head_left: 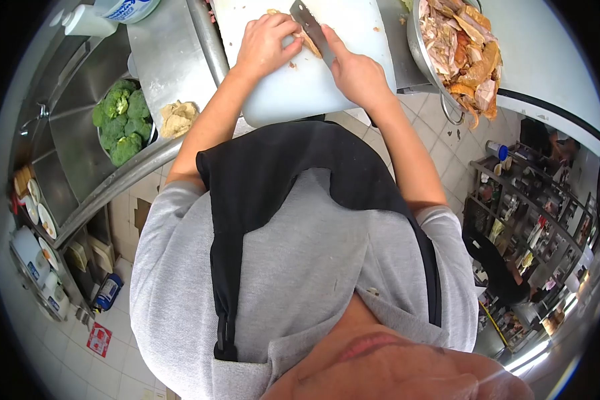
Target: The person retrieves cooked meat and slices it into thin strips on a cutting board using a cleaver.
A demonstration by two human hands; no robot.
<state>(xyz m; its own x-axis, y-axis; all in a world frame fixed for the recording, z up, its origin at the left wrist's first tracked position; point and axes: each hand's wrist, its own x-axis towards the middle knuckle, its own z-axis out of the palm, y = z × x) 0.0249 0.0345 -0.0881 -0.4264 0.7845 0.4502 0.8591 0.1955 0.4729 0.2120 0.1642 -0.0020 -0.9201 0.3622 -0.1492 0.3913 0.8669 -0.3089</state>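
A white cutting board (280, 100) lies in front of me at the top of the view. My right hand (361, 75) is wrapped round the handle of a kitchen knife (307, 25), its forefinger stretched along the broad dark blade. Curled fingers of my left hand (268, 45) press on a strip of cooked meat (311, 45), which lies against the blade's left side. Part of the strip is hidden under the left fingers and the blade. Small meat crumbs are scattered on the board near both hands.
At right, a metal bowl (440, 90) is heaped with cooked poultry pieces (470, 53). To the left, broccoli (122, 120) fills a container in the steel sink (73, 133). A pale lump (179, 119) sits on the counter edge. Another person (497, 267) is by the shelves.
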